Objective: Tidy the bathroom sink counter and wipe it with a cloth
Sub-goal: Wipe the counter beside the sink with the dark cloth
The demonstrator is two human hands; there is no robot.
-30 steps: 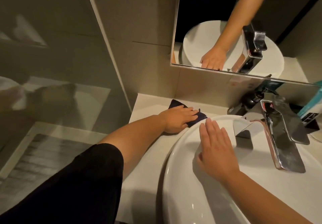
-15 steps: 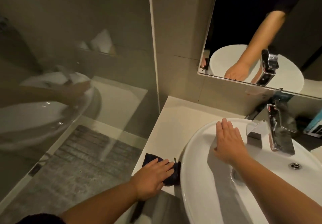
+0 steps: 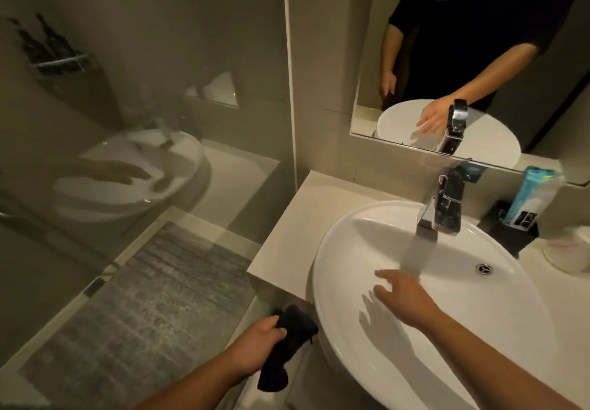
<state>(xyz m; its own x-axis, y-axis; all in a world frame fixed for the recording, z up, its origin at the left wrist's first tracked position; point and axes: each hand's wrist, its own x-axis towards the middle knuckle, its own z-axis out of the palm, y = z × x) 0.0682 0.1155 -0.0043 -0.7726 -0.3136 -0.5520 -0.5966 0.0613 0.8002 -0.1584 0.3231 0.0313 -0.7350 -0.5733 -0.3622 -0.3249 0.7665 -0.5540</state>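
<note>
Beige surface (image 3: 306, 218) lies ahead of the left hand (image 3: 255, 346), which grips a dark cloth (image 3: 284, 349), while the right hand (image 3: 402, 298) hovers spread-fingered over the white basin (image 3: 479, 330).

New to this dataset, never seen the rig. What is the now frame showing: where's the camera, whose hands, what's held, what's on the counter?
There is no robot: a person wears one wide-angle camera on the head, looking down at both bare hands. The left hand grips a dark cloth off the counter's front edge. The right hand hovers open over the white basin, holding nothing. The chrome tap appears to be running. On the counter right of the tap stands a black holder with a teal-and-white tube. The mirror repeats the scene.
</note>
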